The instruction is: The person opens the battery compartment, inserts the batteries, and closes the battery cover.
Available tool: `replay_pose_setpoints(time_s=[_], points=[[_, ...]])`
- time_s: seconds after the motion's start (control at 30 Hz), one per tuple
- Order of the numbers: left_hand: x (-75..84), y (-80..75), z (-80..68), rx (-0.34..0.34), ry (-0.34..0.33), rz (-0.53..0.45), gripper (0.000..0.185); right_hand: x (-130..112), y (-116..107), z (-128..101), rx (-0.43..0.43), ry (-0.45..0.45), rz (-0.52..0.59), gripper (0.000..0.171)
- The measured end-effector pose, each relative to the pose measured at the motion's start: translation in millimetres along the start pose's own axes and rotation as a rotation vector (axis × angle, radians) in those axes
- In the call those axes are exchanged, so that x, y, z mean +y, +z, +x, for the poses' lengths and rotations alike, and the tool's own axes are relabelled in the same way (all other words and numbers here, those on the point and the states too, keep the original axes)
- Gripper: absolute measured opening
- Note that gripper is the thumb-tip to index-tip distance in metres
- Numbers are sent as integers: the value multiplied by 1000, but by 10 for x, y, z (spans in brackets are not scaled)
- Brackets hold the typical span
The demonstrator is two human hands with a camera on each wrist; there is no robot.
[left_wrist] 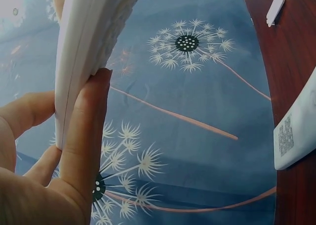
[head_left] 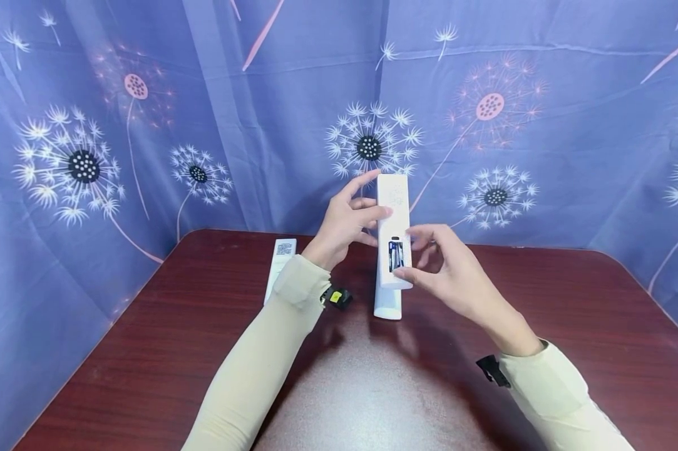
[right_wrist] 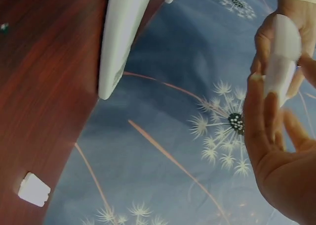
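A: Item one, the grips?

B: Left hand [head_left: 344, 225] curls thumb and fingers round the upper half of the white remote control [head_left: 393, 213], holding it upright above the table's far edge. Right hand [head_left: 448, 269] pinches the lower part, thumb at the open battery compartment [head_left: 395, 255], where dark batteries show.

A: Item two, anything under the remote?

B: A white piece [head_left: 387, 304] sits just below the compartment, probably the battery cover slid down; whether it touches the table I cannot tell.

A: Item three, surroundings?

B: A second white remote [head_left: 280, 266] with a QR label lies flat on the dark red table [head_left: 147, 351], near the left sleeve. The right wrist view shows a small white square part [right_wrist: 34, 189] on the tabletop. Behind hangs a blue dandelion-print curtain [head_left: 203, 94].

A: Handling note?

B: My judgement: hold the body steady with the left hand, keep the right thumb square on the compartment edge, and move along the remote's length without twisting.
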State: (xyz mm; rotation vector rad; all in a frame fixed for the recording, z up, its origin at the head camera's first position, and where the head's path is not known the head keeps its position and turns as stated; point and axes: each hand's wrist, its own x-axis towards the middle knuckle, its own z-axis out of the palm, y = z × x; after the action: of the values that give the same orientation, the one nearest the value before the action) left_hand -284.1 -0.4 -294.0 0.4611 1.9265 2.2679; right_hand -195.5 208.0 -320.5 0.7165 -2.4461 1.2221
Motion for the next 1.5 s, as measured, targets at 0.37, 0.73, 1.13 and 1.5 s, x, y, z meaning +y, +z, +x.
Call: replay_pose_setpoints(time_s=[0.37, 0.73, 1.13, 1.5], points=[[22, -7, -1, -5, -5, -25, 74, 99, 45, -13, -37, 93, 282, 86], [18, -11, -3, -9, 3, -21, 73, 124, 88, 8, -14, 88, 359, 83], [9, -4, -5, -16, 11, -5, 74, 132, 108, 9, 16, 88, 302, 83], [22, 12, -1, 10, 1, -5, 72, 118, 120, 8, 31, 95, 296, 78]])
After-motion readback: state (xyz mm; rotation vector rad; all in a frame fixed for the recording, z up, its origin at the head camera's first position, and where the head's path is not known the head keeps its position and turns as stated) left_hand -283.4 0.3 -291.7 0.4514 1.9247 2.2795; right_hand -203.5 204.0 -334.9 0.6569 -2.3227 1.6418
